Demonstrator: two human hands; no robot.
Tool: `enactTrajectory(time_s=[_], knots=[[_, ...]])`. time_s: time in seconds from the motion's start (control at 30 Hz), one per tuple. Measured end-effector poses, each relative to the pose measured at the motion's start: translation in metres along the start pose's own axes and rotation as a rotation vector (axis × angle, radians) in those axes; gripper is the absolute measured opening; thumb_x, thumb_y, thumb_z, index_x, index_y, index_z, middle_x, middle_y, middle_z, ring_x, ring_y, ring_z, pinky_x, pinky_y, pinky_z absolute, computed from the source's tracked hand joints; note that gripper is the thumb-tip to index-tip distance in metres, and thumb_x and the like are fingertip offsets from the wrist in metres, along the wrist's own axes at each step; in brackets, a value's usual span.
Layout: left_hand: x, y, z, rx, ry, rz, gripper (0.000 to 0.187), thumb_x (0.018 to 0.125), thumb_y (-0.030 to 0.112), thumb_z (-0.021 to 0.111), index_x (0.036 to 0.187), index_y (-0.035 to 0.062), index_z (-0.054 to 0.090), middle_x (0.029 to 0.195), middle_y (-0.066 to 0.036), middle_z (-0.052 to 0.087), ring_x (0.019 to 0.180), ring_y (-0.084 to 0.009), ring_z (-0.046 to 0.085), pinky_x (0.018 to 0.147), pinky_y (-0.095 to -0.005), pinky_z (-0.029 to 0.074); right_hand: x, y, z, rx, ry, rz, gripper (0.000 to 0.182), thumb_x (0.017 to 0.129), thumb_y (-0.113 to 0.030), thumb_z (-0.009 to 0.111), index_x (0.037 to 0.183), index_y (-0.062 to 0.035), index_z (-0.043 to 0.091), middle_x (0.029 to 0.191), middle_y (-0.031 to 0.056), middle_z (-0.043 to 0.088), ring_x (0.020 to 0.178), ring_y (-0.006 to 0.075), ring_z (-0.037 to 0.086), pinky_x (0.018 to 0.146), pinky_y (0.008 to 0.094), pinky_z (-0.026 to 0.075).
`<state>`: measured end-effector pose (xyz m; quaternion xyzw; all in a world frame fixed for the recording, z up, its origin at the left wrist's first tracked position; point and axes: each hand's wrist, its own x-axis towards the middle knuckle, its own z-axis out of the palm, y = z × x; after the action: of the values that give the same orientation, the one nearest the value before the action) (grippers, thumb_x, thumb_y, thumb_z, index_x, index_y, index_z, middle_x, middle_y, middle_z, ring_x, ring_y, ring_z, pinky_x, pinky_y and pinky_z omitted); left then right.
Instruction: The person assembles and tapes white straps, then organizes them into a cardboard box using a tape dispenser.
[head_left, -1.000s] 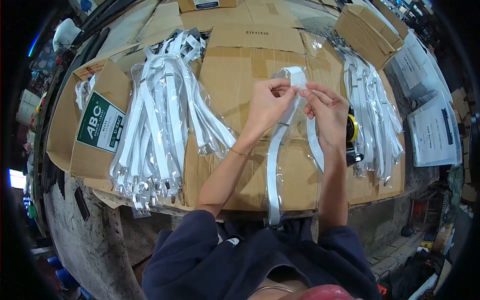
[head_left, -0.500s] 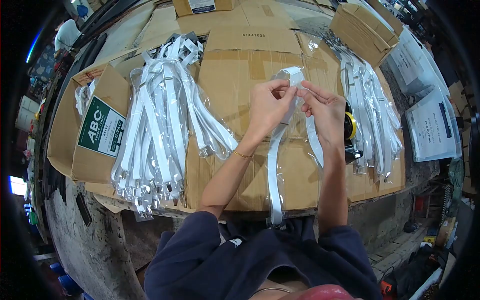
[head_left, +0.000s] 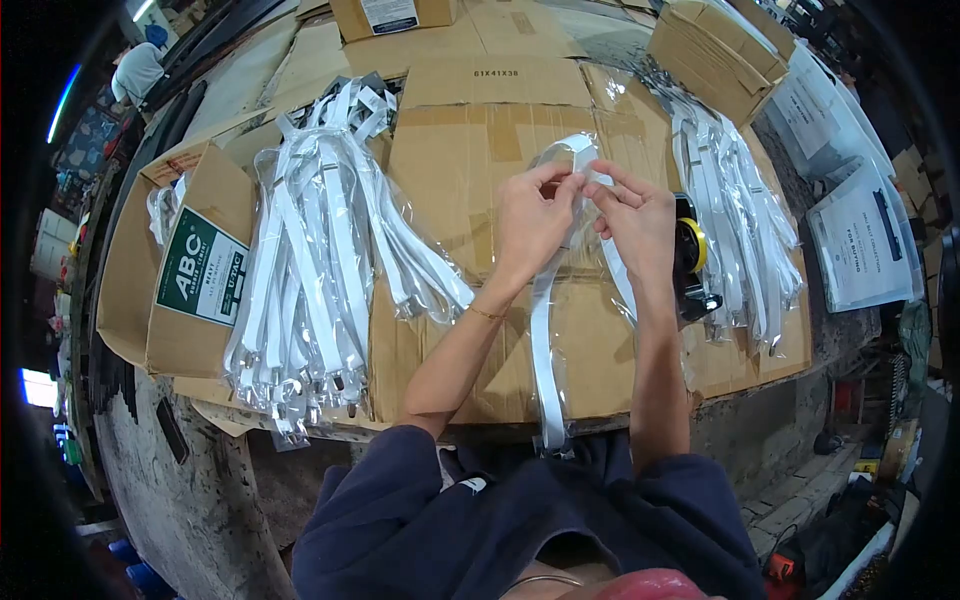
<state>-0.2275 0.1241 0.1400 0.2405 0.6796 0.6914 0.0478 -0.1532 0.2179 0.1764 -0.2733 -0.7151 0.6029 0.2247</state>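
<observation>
Both hands [head_left: 585, 215] pinch a bagged white strap [head_left: 545, 340] above cardboard [head_left: 470, 150].

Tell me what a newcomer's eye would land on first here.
First, the two hands at centre: the left hand and right hand pinch the top of a white strap in a clear bag over flattened cardboard. Next, the big heap of bagged white straps to the left, beside a green-labelled box; a smaller heap lies right.

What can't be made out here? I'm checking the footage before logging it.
Head view:
- Top end of the bagged white strap: covered by left hand and right hand.
- Tape dispenser: partly behind the right wrist.
- Green box label: small print unreadable.
</observation>
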Motion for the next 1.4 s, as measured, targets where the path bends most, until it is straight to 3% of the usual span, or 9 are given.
enactTrajectory(time_s=[0.43,0.73,0.8,0.87,0.93,0.97,1.07,1.23,1.4], knots=[[0.001,-0.001,0.0,-0.128,0.054,-0.085,0.02,0.08,0.014,0.068,0.081,-0.0052,0.065,0.068,-0.006,0.065,0.062,-0.0071,0.059,0.054,-0.0215,0.045,-0.009,0.006,0.017,-0.139,0.107,-0.214,0.025,0.078,-0.007,0.062,0.102,-0.0003,0.065,0.08,0.0168,0.068,0.062,0.0161,0.066,0.053,0.0261,0.048],[-0.001,-0.003,0.005,-0.102,0.239,0.092,0.017,0.079,0.011,0.068,0.078,-0.0059,0.065,0.061,-0.004,0.061,0.054,-0.0051,0.053,0.05,-0.0217,0.042,-0.011,-0.007,-0.015,0.015,-0.087,0.148,0.024,0.084,-0.01,0.063,0.101,0.0054,0.059,0.085,0.0134,0.067,0.055,0.0105,0.06,0.049,0.0208,0.047],[0.004,0.001,-0.005,-0.15,0.217,0.047,0.017,0.08,0.011,0.068,0.079,-0.0058,0.065,0.061,-0.001,0.06,0.055,-0.0036,0.05,0.05,-0.0206,0.041,-0.017,-0.016,-0.024,-0.316,-0.05,0.084,0.02,0.083,-0.014,0.064,0.092,0.004,0.063,0.087,0.0124,0.068,0.055,0.0116,0.062,0.048,0.0216,0.047],[0.004,0.01,-0.01,-0.156,0.182,0.057,0.016,0.08,0.01,0.068,0.079,-0.0059,0.065,0.061,0.0,0.059,0.056,-0.003,0.049,0.05,-0.0201,0.04,-0.005,-0.011,-0.026,-0.229,-0.018,-0.065,0.022,0.083,-0.016,0.065,0.09,0.0053,0.064,0.084,0.012,0.068,0.06,0.0114,0.063,0.054,0.0221,0.047],[0.0,0.015,-0.011,-0.16,0.129,0.066,0.016,0.08,0.01,0.068,0.079,-0.006,0.065,0.061,0.001,0.059,0.056,-0.0024,0.048,0.051,-0.0197,0.039,0.018,-0.015,-0.023,-0.495,0.027,-0.716,0.025,0.082,-0.016,0.067,0.092,0.0062,0.065,0.078,0.0114,0.067,0.065,0.0114,0.062,0.061,0.0225,0.048],[-0.001,0.015,-0.01,-0.181,0.1,0.064,0.016,0.08,0.01,0.068,0.08,-0.0058,0.065,0.061,0.001,0.058,0.056,-0.0019,0.048,0.05,-0.0194,0.039,0.023,-0.025,-0.021,-0.265,-0.233,-0.526,0.026,0.081,-0.017,0.068,0.092,0.0073,0.065,0.076,0.0096,0.067,0.069,0.0105,0.061,0.067,0.0223,0.048],[0.001,0.017,-0.012,-0.241,0.021,0.062,0.015,0.08,0.009,0.068,0.081,-0.0053,0.065,0.061,0.002,0.057,0.056,-0.0012,0.046,0.05,-0.019,0.038,0.042,-0.028,-0.021,-0.18,-0.44,-0.307,0.025,0.08,-0.016,0.069,0.09,0.0063,0.066,0.076,0.0079,0.067,0.069,0.0085,0.06,0.065,0.0217,0.047],[0.007,0.009,-0.022,-0.254,-0.177,0.026,0.015,0.08,0.008,0.068,0.089,-0.0047,0.066,0.071,0.0,0.063,0.066,-0.0033,0.055,0.059,-0.0183,0.043,0.043,-0.02,-0.021,-0.118,-0.418,-0.346,0.019,0.08,-0.012,0.069,0.086,0.0054,0.066,0.07,0.0014,0.063,0.066,0.0048,0.056,0.06,0.02,0.044],[0.003,0.021,-0.031,-0.18,-0.328,-0.014,0.017,0.077,0.006,0.07,0.09,-0.0046,0.066,0.07,-0.001,0.062,0.064,-0.0038,0.054,0.059,-0.0197,0.044,0.031,-0.018,-0.02,0.098,-0.454,-0.25,0.018,0.081,-0.009,0.067,0.091,0.0051,0.065,0.078,0.0045,0.065,0.072,0.0073,0.059,0.064,0.0205,0.046]])
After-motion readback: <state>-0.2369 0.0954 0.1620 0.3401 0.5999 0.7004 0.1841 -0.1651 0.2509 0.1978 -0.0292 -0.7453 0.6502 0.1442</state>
